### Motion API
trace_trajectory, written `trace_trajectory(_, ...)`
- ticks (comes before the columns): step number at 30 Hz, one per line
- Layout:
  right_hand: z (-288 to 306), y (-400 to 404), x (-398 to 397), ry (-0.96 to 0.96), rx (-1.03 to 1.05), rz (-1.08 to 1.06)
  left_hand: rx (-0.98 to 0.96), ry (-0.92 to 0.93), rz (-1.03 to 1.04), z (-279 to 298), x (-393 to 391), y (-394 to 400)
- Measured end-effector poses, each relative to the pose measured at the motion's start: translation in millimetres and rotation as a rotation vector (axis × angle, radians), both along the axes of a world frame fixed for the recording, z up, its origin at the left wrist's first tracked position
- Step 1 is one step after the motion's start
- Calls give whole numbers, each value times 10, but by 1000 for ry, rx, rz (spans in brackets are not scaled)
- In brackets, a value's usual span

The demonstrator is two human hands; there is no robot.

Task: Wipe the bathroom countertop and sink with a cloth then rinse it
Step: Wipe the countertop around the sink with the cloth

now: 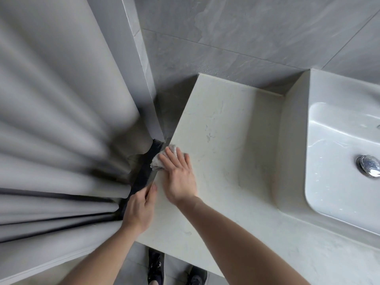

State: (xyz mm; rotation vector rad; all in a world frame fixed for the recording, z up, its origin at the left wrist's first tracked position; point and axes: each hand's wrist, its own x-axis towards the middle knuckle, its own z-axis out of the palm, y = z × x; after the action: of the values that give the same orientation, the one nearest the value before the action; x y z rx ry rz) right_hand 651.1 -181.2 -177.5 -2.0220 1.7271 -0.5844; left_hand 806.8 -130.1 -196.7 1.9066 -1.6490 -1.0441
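Note:
A pale stone countertop (pixel 226 130) stretches from the left wall to a white sink (pixel 337 153) on the right, which has a chrome drain plug (pixel 369 168). My right hand (pixel 178 177) lies flat, fingers together, pressing a crumpled grey-white cloth (pixel 159 160) onto the counter's left edge. The cloth pokes out past my fingertips and hangs slightly over the edge. My left hand (pixel 138 210) grips the counter's left edge just in front of the cloth, thumb on top, fingers curled over the side.
A grey pleated curtain (pixel 57 140) hangs close on the left, with a dark gap between it and the counter. Grey wall tiles (pixel 236 38) rise behind. My dark shoes (pixel 155 266) stand on the floor below the counter's front edge.

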Motion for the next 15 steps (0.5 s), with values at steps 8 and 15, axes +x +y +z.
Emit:
trace_trajectory(8,56,-65,-1164,-279,-63,-385,12,-27,16,-24,1,11)
trace_trajectory(15,36,-104,-2051,-127,-61,-740,28,-25,15,49,-26,-2)
